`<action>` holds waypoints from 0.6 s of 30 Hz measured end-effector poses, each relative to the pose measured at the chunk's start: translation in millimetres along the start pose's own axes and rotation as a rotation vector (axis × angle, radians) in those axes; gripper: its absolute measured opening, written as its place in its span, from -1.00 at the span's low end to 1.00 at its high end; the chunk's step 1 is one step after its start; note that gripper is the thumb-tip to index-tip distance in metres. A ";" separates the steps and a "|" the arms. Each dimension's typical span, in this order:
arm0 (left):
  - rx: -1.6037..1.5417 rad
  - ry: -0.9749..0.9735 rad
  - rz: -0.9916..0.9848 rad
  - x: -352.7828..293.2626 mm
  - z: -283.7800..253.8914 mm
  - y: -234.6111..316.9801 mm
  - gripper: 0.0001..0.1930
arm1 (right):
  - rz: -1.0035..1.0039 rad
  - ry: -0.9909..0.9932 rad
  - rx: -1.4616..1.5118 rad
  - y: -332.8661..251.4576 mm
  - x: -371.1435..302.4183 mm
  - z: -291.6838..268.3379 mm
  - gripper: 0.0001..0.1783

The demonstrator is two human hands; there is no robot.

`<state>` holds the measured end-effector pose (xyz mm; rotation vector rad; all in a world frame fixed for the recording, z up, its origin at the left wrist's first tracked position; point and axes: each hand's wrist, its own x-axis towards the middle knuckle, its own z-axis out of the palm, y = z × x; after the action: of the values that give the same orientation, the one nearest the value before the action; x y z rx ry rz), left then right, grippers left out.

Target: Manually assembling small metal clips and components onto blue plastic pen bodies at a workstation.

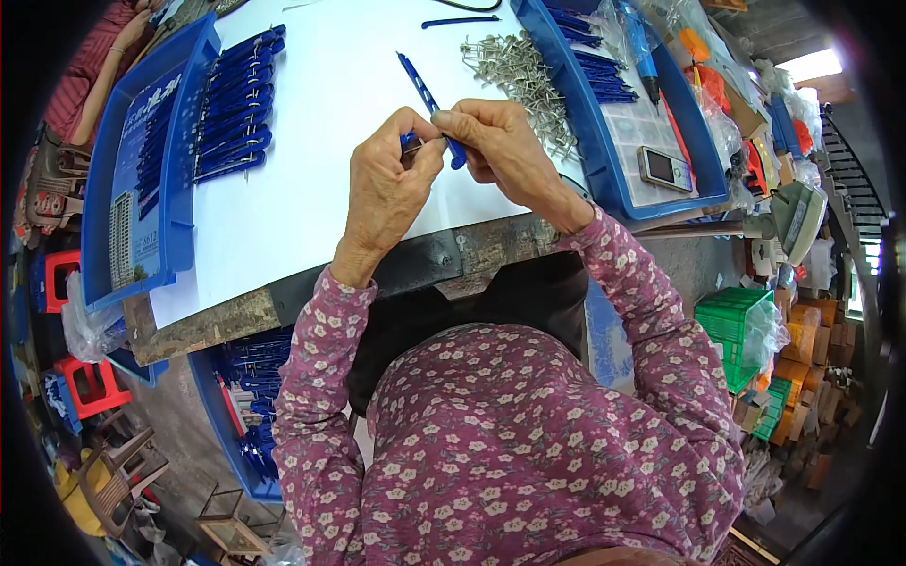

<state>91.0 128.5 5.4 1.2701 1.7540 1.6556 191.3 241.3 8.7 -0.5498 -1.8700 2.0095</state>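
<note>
Above the near part of the white-covered table, my two hands meet with fingertips almost touching. My right hand [510, 151] pinches a long, narrow blue plastic strip [417, 83] with holes along it; the strip slants up and to the left. Fingers curled, my left hand [389, 179] grips a small blue part [409, 143] close to the strip's lower end, mostly hidden by the fingers. A pile of metal pins with flat heads [528, 85] lies just beyond my right hand. Another blue strip [461, 21] rests alone at the far side.
Left of my hands, blue strips fitted with metal pins [236, 108] lie in a row beside a blue tray [176, 222]. A second blue tray [613, 189] at right holds more strips and a small silver device [663, 168]. A person's arm [102, 80] shows at far left.
</note>
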 end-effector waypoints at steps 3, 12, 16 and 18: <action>0.000 -0.002 -0.010 1.2 -1.3 -1.9 -0.92 | -0.070 0.015 -0.089 0.4 4.3 1.3 -0.67; 0.035 0.010 0.038 3.8 -6.1 0.0 -0.92 | -0.144 -0.156 -0.179 -10.6 19.0 -4.2 -0.71; 0.066 0.016 0.075 2.5 -8.4 6.6 -0.93 | -0.133 -0.262 -0.214 -17.0 27.6 -10.9 -0.64; 0.070 0.046 0.129 3.0 -8.0 7.3 -0.94 | -0.056 -0.342 -0.122 -18.6 33.1 -13.1 -0.57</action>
<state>85.5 125.6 14.7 1.4146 1.8057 1.7197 168.8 270.4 24.9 -0.1870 -2.1883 2.0649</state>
